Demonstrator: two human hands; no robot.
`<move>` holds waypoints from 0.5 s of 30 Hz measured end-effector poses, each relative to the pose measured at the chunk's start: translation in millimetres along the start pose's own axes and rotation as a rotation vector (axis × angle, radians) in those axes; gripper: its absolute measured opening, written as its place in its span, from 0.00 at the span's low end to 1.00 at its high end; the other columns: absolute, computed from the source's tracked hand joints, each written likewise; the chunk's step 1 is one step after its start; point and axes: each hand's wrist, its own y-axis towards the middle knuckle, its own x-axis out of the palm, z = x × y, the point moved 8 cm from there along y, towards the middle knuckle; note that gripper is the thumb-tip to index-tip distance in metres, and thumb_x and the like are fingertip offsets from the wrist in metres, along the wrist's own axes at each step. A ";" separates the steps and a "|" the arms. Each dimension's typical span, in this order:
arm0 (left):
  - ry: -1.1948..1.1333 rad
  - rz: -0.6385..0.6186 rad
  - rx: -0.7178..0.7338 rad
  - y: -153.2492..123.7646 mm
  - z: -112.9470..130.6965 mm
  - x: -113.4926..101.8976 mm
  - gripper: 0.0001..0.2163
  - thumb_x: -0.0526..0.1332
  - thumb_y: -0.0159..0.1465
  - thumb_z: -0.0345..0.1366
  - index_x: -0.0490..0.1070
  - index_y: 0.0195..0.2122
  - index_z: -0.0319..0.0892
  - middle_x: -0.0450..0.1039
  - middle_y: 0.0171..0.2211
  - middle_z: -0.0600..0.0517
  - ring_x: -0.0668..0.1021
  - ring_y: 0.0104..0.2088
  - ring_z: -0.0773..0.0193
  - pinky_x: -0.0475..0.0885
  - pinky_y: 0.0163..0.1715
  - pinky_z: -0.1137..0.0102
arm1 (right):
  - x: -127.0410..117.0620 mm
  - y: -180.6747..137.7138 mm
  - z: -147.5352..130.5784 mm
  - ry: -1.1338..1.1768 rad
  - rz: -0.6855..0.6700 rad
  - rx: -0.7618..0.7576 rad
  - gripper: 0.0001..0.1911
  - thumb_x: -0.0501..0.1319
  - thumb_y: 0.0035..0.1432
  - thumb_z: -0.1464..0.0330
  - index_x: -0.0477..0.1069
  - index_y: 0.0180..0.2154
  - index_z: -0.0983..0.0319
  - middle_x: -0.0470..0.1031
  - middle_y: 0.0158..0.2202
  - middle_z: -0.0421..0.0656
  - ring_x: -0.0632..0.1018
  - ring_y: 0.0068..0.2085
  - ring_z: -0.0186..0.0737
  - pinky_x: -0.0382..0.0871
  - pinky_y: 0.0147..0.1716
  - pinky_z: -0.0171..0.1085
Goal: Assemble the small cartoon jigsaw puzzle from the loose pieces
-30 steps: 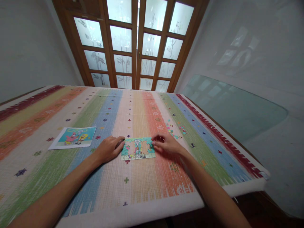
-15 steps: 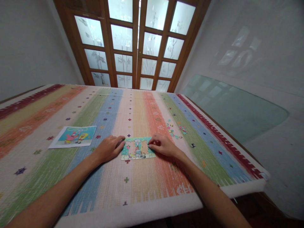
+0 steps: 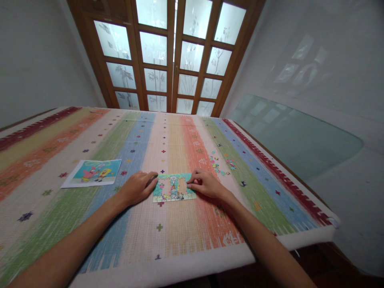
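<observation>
**A:** ok so where's everything at on the table?

**B:** The small rectangular, partly assembled jigsaw puzzle [image 3: 174, 187], mostly teal with cartoon figures and a few gaps in it, lies flat on the striped woven tablecloth [image 3: 186, 232], right around the beige/orange stripes and fairly near the front edge. Both hands are on it.

**A:** doing what exactly?

**B:** The left hand [image 3: 138, 187] lies palm down at the puzzle's left edge, fingers loosely together, fingertips touching the border. Not gripping anything, just resting or pressing. The right hand [image 3: 205, 184] is at the right edge, fingers curled in, tips bunched on the upper right part of the puzzle. Can't tell whether there's a piece pinched under those fingertips, too small to see.

**A:** anything else lying around?

**B:** A scatter of loose colourful jigsaw pieces [image 3: 220, 165] sits on the cloth just beyond the right hand, on the pale and green stripes. Off to the left, well apart from the puzzle, there's a flat printed reference picture with cartoon characters on a teal background [image 3: 93, 173]. Wooden doors with frosted glass panes [image 3: 174, 60] are behind the table.
</observation>
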 end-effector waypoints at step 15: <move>-0.042 0.022 -0.048 -0.7 -2.7 -2.5 0.18 0.47 0.75 0.43 0.73 0.51 0.41 0.82 0.39 0.44 0.82 0.36 0.54 0.75 0.40 0.61 | -8.7 -3.3 4.7 0.006 0.101 0.000 0.15 0.58 0.62 0.76 0.76 0.48 0.62 0.76 0.37 0.44 0.73 0.36 0.39 0.66 0.39 0.39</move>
